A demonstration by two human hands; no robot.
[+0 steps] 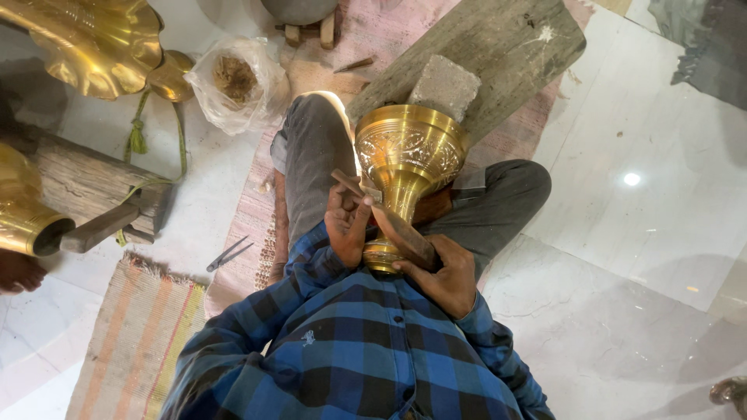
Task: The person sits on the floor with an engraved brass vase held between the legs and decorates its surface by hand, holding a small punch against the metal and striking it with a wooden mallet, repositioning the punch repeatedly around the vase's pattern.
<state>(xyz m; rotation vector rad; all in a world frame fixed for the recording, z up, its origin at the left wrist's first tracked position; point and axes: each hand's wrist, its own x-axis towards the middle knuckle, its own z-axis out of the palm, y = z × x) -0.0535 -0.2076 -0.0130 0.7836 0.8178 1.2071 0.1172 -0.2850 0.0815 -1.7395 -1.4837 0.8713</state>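
We are bracing a shiny engraved brass goblet-shaped vessel on our lap, its long axis running away from us, bowl beyond both hands. Our right hand is clasping a flat brown wooden mallet beside the stem, nearest the foot, while our left hand is pinching a small dark metal punch against the stem.

A clear plastic bag of brown material lies on the white floor beside a wavy-edged brass piece. A grey stone block sits on a wooden plank. Metal dividers lie near a striped rug.
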